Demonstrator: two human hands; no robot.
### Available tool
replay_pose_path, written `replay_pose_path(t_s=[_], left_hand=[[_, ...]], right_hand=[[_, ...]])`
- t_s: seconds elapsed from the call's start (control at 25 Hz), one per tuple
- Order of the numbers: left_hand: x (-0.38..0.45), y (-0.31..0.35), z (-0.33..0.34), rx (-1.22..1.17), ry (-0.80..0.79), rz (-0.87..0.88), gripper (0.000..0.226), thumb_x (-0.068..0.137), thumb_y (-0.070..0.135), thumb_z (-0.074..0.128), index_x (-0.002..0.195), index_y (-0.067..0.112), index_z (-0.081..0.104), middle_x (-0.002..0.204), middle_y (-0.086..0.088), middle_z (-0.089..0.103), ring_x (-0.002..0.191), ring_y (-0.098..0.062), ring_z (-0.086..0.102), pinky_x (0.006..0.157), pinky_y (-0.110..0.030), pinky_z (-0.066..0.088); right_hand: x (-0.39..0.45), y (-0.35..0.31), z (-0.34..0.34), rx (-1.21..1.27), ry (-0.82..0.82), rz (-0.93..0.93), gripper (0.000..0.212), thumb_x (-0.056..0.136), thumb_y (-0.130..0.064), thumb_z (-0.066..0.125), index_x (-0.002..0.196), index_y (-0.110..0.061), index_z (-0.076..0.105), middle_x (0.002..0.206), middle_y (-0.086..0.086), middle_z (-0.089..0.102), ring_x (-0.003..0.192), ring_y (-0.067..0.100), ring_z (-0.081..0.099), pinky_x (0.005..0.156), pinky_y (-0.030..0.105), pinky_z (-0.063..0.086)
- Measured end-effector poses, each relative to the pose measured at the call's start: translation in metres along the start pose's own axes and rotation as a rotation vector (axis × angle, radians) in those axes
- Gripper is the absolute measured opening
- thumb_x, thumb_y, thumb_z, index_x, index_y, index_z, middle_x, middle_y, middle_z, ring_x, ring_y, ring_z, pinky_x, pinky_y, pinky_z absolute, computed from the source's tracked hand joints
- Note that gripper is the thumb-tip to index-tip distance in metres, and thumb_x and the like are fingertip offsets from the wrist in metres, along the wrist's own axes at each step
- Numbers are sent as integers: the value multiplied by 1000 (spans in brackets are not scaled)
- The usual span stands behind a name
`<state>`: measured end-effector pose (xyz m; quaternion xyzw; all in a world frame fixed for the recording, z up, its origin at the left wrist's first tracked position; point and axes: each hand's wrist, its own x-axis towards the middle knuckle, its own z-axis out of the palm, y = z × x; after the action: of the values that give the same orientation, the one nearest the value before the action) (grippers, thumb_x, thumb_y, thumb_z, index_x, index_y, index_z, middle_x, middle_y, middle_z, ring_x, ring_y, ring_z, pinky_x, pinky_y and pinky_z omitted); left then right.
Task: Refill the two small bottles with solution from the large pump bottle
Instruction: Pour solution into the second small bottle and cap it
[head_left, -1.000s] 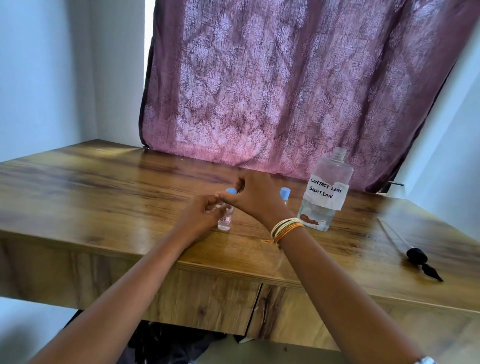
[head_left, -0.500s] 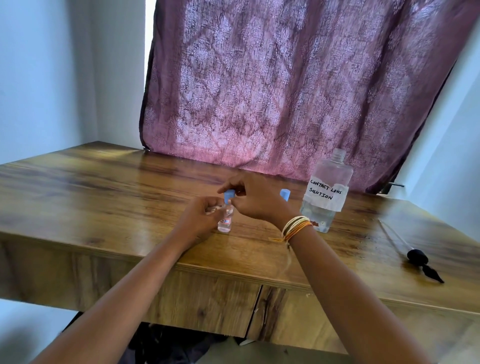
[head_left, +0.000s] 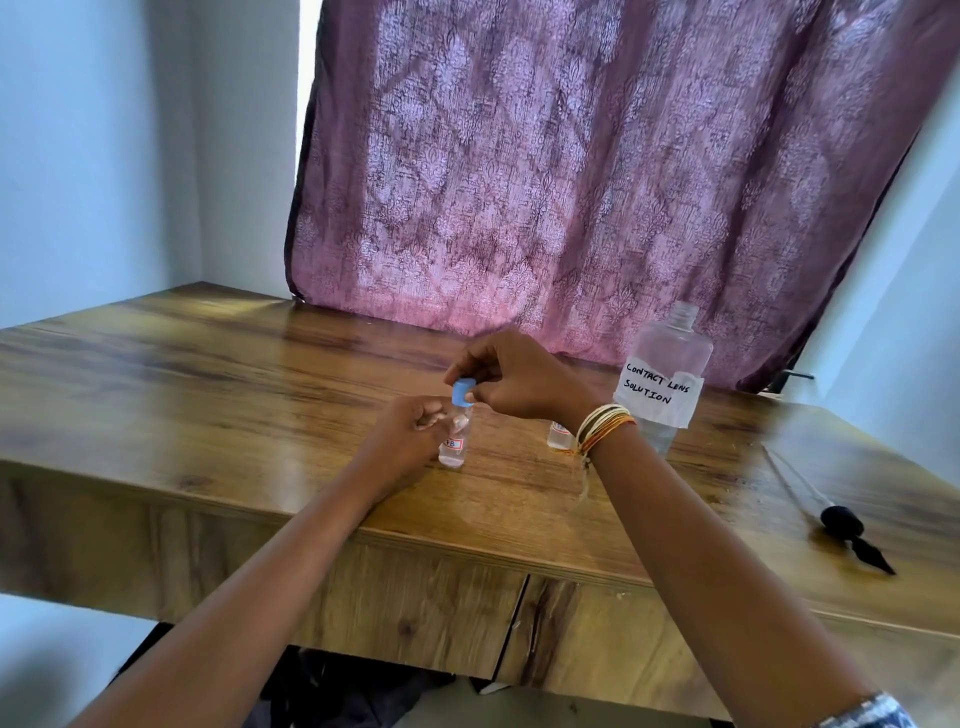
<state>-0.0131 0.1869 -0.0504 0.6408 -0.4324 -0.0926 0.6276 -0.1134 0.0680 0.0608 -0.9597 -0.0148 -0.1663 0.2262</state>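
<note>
A small clear bottle (head_left: 454, 441) with a red-framed label stands upright on the wooden table (head_left: 208, 395). My left hand (head_left: 405, 441) grips its body from the left. My right hand (head_left: 514, 376) pinches its blue cap (head_left: 462, 392) at the top of the bottle. A second small bottle (head_left: 558, 435) stands just right of it, mostly hidden behind my right wrist. The large clear bottle (head_left: 667, 374), labelled "contact lens solution", stands uncapped at the back right with a little liquid in it.
A black pump head with its long clear tube (head_left: 841, 525) lies on the table at the right. A purple patterned curtain (head_left: 571, 166) hangs behind the table. The table's front edge runs just under my forearms.
My right hand has risen slightly and turned on the blue cap of the left small bottle. My wrist now covers the second bottle's cap. The left hand stays on the bottle.
</note>
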Motion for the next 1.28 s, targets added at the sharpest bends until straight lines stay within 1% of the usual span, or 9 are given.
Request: replay_pose_path(t_s=[0.28,0.4,0.52,0.64,0.8,0.96,1.08,1.16,1.28], left_hand=[[0,1,2,-43,14,-5,9,74,36,66,76,40,74,74,10,71,82,-12,63,86,-48,51],[0,-2,3,-58,29,-13,14,67,42,68,75,32,74,78,6,72,85,-17,65,90,-56,50],[1,-1,2,-43,44,-32,15,69,37,66,76,24,71,80,6,73,85,-15,66,89,-51,52],[0,1,4,-36,14,-8,10,73,32,64,72,31,74,70,13,71,75,-4,62,78,-34,49],[0,-1,2,-69,-7,-12,17,68,42,67,81,37,76,76,10,73,79,-10,64,82,-37,50],[-1,5,2,-32,6,-16,12,70,39,66,78,38,75,76,11,74,78,-6,65,80,-34,50],[-1,6,2,62,47,-6,10,69,41,64,76,38,71,76,11,72,77,-6,61,77,-35,48],[1,3,2,73,53,-20,20,65,50,62,78,41,73,83,5,75,81,-10,64,84,-43,52],[1,4,1,76,29,-28,18,68,44,62,82,46,73,89,3,77,87,-13,69,89,-44,52]], right_hand=[[1,2,2,-171,39,-8,12,73,-13,78,83,-14,71,78,2,70,76,16,67,74,39,58],[2,-8,7,-394,131,69,32,74,-43,75,70,-15,59,69,0,62,71,20,62,68,40,54],[-3,-14,19,-637,151,132,49,84,-57,59,86,-8,61,90,11,66,86,27,62,71,35,46],[-3,-11,22,-215,80,190,35,87,-29,61,112,-4,58,114,14,63,106,27,60,84,36,50],[-8,-8,13,369,53,237,41,83,17,48,122,7,56,122,23,64,113,23,62,81,26,53],[-15,-4,17,267,214,242,25,81,-1,71,105,0,67,100,22,72,77,9,62,64,6,47],[-12,3,30,91,333,247,31,72,-27,82,93,-8,68,76,9,66,62,6,52,53,9,39],[-11,4,33,167,297,231,40,75,-30,80,105,-10,65,84,2,65,73,7,59,65,11,44],[-13,1,28,467,167,213,40,85,5,60,124,-3,56,117,15,66,108,16,63,88,26,54]])
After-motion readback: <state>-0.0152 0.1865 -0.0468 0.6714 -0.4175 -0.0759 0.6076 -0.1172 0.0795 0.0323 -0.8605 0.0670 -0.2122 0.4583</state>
